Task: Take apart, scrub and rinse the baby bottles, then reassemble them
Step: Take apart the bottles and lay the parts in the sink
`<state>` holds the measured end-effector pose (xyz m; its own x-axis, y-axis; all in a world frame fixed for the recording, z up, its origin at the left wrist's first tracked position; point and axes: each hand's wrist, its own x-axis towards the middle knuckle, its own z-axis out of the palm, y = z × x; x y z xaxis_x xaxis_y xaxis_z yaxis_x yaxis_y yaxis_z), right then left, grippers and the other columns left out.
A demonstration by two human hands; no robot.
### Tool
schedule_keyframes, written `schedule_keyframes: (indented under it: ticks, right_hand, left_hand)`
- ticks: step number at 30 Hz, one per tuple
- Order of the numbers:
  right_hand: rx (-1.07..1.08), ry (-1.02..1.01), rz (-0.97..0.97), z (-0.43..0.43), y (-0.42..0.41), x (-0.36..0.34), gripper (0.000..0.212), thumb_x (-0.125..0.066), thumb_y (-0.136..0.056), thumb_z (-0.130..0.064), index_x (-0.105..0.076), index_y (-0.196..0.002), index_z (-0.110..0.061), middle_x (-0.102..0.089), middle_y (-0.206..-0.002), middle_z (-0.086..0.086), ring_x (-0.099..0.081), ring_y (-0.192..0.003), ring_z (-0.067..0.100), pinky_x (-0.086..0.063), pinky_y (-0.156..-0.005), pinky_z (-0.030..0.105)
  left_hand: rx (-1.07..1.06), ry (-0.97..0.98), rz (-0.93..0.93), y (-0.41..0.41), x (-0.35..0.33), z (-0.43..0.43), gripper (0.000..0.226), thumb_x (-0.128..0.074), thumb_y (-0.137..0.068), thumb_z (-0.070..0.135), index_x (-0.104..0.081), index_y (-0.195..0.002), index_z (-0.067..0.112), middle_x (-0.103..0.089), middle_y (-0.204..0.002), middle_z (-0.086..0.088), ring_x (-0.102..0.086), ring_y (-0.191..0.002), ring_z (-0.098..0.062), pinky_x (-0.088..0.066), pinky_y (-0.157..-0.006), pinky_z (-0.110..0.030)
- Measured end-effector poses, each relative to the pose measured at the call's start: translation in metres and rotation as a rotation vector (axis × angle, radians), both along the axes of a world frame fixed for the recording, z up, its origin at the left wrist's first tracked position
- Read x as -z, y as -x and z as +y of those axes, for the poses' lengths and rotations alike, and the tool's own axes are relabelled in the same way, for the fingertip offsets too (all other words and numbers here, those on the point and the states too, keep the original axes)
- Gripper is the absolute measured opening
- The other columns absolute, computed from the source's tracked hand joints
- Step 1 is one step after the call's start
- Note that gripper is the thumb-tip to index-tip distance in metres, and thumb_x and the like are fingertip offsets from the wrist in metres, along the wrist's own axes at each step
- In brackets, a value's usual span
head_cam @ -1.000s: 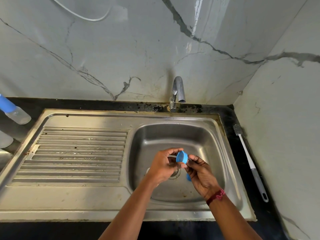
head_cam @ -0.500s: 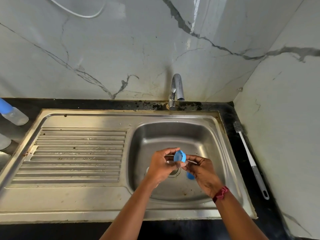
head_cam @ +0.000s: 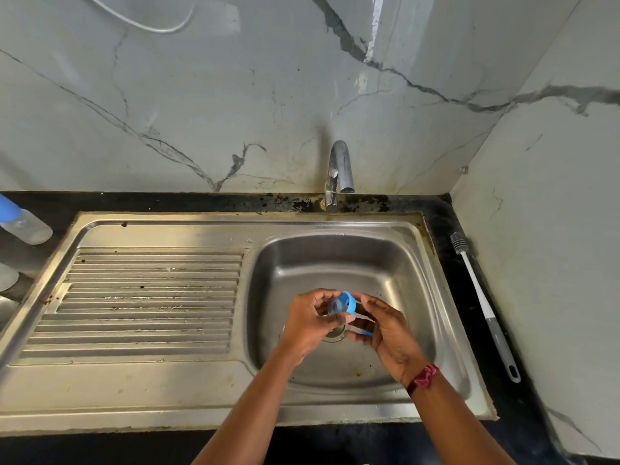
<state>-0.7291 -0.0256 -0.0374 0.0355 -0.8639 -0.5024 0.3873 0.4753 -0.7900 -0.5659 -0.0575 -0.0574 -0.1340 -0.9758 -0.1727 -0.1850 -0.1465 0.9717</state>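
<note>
Low centre over the sink (head_cam: 436, 263), the left hand (head_cam: 310, 325) and right hand (head_cam: 389, 333) both pinch a blue ring (head_cam: 345, 303) with its clear teat, apparently mid-disassembly; the bottle (head_cam: 25, 223) at the left edge and the idle brush (head_cam: 483, 307) suggest scrubbing and rinsing remain.

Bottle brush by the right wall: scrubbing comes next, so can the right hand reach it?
Probably, once emptied: the bottle brush lies uncovered on the counter beside the sink, nothing between, but the right hand holds a small part.

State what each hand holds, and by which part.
Left hand pinches the blue bottle collar by its rim. Right hand holds a slim clear piece with a blue end; exact spot unclear.
</note>
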Motion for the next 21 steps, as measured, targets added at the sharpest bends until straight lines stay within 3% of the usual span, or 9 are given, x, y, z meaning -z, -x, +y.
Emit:
schedule_keyframes:
  ticks: [4,10,14,18,21]
  right_hand:
    - [-0.088,-0.012,0.078,0.000,-0.005,0.000,0.029,-0.064,-0.094,-0.028,-0.066,-0.122,-0.024,-0.073,-0.111,0.007,-0.071,-0.097,0.030,-0.056,-0.089,0.050]
    - [-0.077,-0.058,0.069,-0.003,-0.006,0.012,0.026,-0.067,-0.091,-0.014,-0.067,-0.117,-0.013,-0.072,-0.113,0.014,-0.071,-0.089,0.026,-0.058,-0.081,0.041]
    - [0.020,-0.082,0.110,-0.008,-0.002,0.023,0.024,-0.069,-0.090,-0.011,-0.066,-0.114,-0.012,-0.073,-0.107,0.013,-0.072,-0.091,0.030,-0.059,-0.080,0.040]
    - [-0.039,-0.166,0.346,-0.012,0.004,0.048,0.028,-0.075,-0.082,0.000,-0.066,-0.106,-0.013,-0.070,-0.104,0.014,-0.070,-0.084,0.025,-0.056,-0.061,0.028]
    - [-0.180,-0.150,0.567,-0.012,0.005,0.071,0.038,-0.080,-0.075,0.005,-0.067,-0.101,-0.019,-0.066,-0.103,0.006,-0.064,-0.084,0.019,-0.051,-0.060,0.021]
  left_hand:
    - [0.066,0.029,-0.049,0.002,0.002,0.005,0.039,-0.089,-0.071,0.014,-0.072,-0.106,0.013,-0.076,-0.095,0.005,-0.072,-0.089,-0.007,-0.058,-0.083,-0.024]
    - [0.107,-0.011,-0.150,-0.005,0.012,0.004,0.033,-0.088,-0.072,0.017,-0.068,-0.099,0.018,-0.075,-0.092,0.007,-0.072,-0.087,-0.007,-0.060,-0.084,-0.029]
    - [-0.001,-0.094,-0.199,-0.014,0.021,0.000,0.032,-0.088,-0.073,0.022,-0.069,-0.098,0.018,-0.072,-0.091,0.006,-0.069,-0.086,-0.010,-0.059,-0.081,-0.030]
    - [0.073,-0.121,-0.439,-0.014,0.034,-0.002,0.030,-0.084,-0.074,0.026,-0.069,-0.099,0.019,-0.068,-0.093,0.009,-0.068,-0.090,-0.016,-0.050,-0.076,-0.023]
    - [0.229,-0.146,-0.632,-0.008,0.049,0.003,0.038,-0.085,-0.072,0.036,-0.069,-0.103,0.022,-0.069,-0.101,0.007,-0.063,-0.093,-0.011,-0.044,-0.079,-0.021]
